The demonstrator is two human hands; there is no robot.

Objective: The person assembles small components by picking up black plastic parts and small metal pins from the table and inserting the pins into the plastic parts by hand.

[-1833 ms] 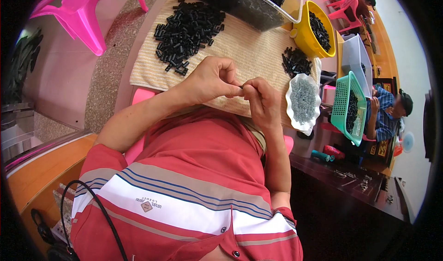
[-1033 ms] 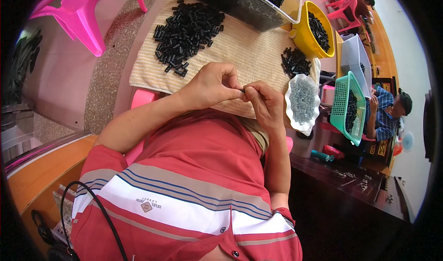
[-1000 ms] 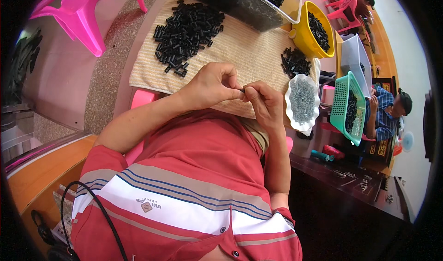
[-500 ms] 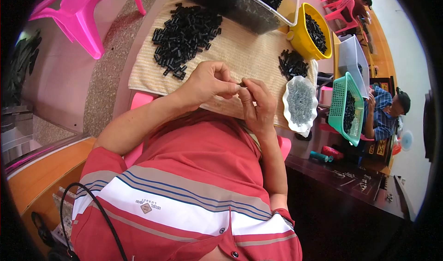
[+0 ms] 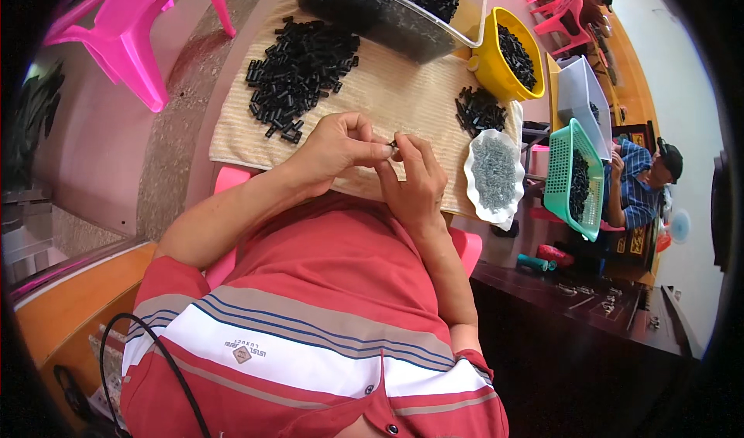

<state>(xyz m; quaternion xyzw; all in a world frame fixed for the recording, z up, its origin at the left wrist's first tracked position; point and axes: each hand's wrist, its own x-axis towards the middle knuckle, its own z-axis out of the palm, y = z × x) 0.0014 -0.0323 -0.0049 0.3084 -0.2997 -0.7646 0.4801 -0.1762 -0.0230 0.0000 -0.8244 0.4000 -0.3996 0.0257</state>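
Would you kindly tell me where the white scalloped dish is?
In the head view, the white scalloped dish sits right of the right hand, just below the smaller pile of black pieces.

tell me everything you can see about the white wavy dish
The white dish looks oblong in this fisheye view, with a scalloped rim; whether it is plastic or ceramic is unclear. It sits upright, filled with many small, clear-greyish pieces, on the striped cloth near its right edge. A small black pile lies just beyond its far end. Neither hand touches it; the right hand is nearer.
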